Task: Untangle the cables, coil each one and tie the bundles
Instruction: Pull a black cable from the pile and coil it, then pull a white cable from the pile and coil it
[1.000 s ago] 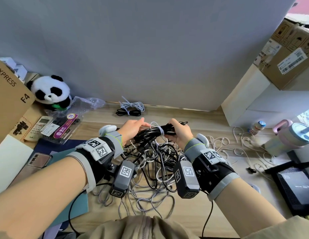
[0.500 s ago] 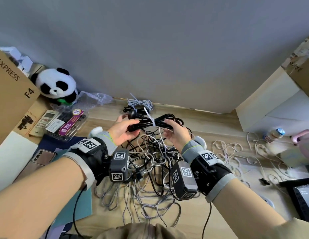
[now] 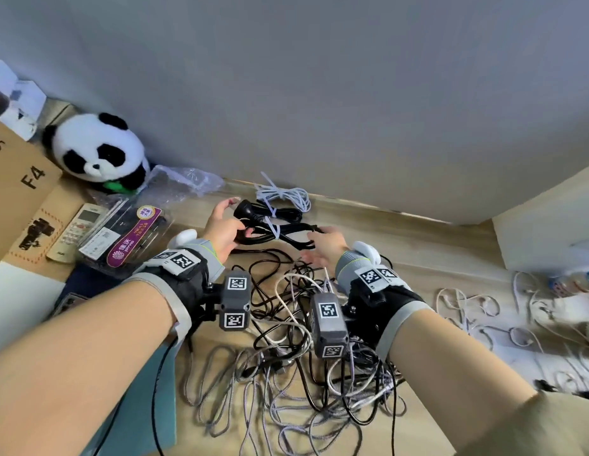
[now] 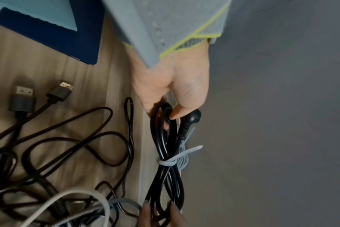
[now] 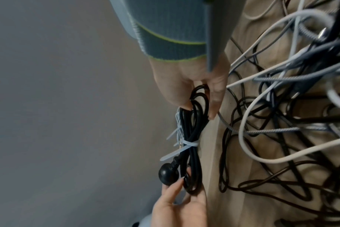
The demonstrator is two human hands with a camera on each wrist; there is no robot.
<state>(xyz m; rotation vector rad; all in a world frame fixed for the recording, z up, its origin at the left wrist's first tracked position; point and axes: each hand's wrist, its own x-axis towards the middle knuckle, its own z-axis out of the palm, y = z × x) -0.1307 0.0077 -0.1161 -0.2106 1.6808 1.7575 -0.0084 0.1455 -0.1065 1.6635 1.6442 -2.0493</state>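
**Black bundle held at both ends above the counter**

Head view: the left hand [image 3: 224,230] and right hand [image 3: 326,246] hold a coiled black cable bundle [image 3: 276,230] between them, above the far part of the wooden counter [image 3: 418,255]. A white zip tie [image 3: 272,225] cinches its middle. Behind it, near the wall, lies a tied white-and-black bundle [image 3: 283,202]. A tangle of cables [image 3: 293,350] spreads below the wrists. A plush panda [image 3: 97,153] sits far left.

Left wrist view: the left hand's fingers [image 4: 181,110] curl round one looped end of the bundle, beside its round plug [image 4: 193,117].

Right wrist view: the right hand's thumb and fingers [image 5: 213,98] pinch the other looped end; the tie's tail sticks out sideways.
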